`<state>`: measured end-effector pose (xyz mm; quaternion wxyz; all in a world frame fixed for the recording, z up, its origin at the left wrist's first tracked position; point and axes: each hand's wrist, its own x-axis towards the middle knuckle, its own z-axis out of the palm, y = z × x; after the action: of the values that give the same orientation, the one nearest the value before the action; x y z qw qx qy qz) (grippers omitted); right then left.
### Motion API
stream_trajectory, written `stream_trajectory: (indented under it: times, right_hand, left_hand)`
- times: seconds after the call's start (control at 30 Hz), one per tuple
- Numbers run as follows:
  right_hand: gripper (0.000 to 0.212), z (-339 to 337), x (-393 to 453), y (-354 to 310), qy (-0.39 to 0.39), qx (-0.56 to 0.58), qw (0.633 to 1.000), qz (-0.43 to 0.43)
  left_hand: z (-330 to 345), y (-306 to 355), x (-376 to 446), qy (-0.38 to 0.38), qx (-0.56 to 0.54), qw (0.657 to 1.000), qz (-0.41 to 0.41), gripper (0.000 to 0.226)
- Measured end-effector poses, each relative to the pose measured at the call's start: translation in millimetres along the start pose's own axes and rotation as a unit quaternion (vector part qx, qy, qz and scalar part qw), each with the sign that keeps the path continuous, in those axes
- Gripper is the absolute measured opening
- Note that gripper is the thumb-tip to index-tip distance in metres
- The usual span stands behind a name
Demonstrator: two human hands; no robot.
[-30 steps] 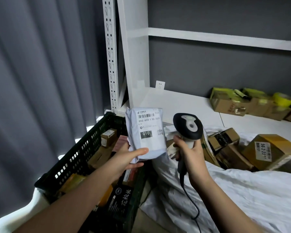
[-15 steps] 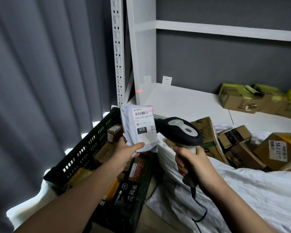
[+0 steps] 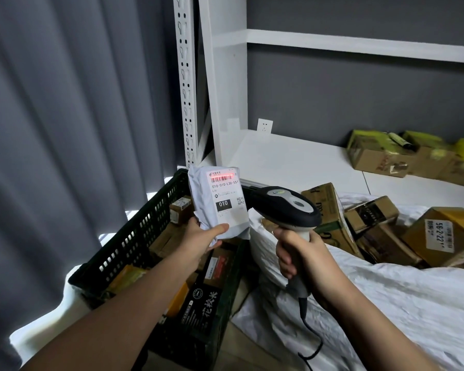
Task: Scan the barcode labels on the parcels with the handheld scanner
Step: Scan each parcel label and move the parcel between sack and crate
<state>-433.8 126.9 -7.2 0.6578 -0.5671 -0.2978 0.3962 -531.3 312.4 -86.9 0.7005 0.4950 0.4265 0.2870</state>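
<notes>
— Grey plastic mailer, is that what the left hand [image 3: 198,238] has?

— Yes. It holds the parcel [image 3: 217,203] upright by its lower edge, thumb pressed flat across the front, the other fingers hidden behind the bag. The forearm reaches in from the lower left.

— And the right hand [image 3: 300,257]?

— Curled round the pale handle of the scanner [image 3: 284,208], fingers wrapped tight, thumb side towards the camera. The black head points left at the parcel, just beside it but not touching. A dark cable [image 3: 310,333] hangs from the butt of the grip.

— What lies beneath?

— A black slotted crate [image 3: 134,236] below the parcel, with small cartons and a dark packet with white characters inside. To the right, a crumpled white sack [image 3: 386,298] spreads out with brown cardboard boxes [image 3: 373,226] heaped in its mouth; one bears a white label with large digits.

— The room?

— Grey pleated curtain [image 3: 65,116] on the left, light showing under its hem. A white perforated shelf post [image 3: 185,84] stands behind the crate, a white shelf [image 3: 292,159] runs along a dark grey wall, with a white socket [image 3: 265,125] above it and more boxes with yellow tape at its far right.

— How does the label [image 3: 225,199] look?

— White, facing the camera. A red scan line glows across the barcode at its top; below are printed code characters, a black block reading 010 and a small square code.
</notes>
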Motion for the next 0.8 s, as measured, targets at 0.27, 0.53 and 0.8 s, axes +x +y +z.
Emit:
stream_trajectory:
  times: [0.27,0.53,0.8]
  right_hand:
    - [0.026,0.1,1.2,2.1,-0.003,-0.012,1.000,0.001]
    - [0.025,-0.9,0.2,2.4,0.000,-0.006,1.000,0.001]
    - [0.023,-12.0,-5.6,-2.9,0.055,0.014,0.998,-0.004]
  left_hand:
    - [-0.8,-0.9,1.4,0.006,0.003,1.000,-0.010,0.062]
    - [-0.5,1.6,-1.7,0.000,0.005,1.000,-0.012,0.060]
    - [6.6,8.1,-17.3,-0.015,0.083,0.995,0.047,0.060]
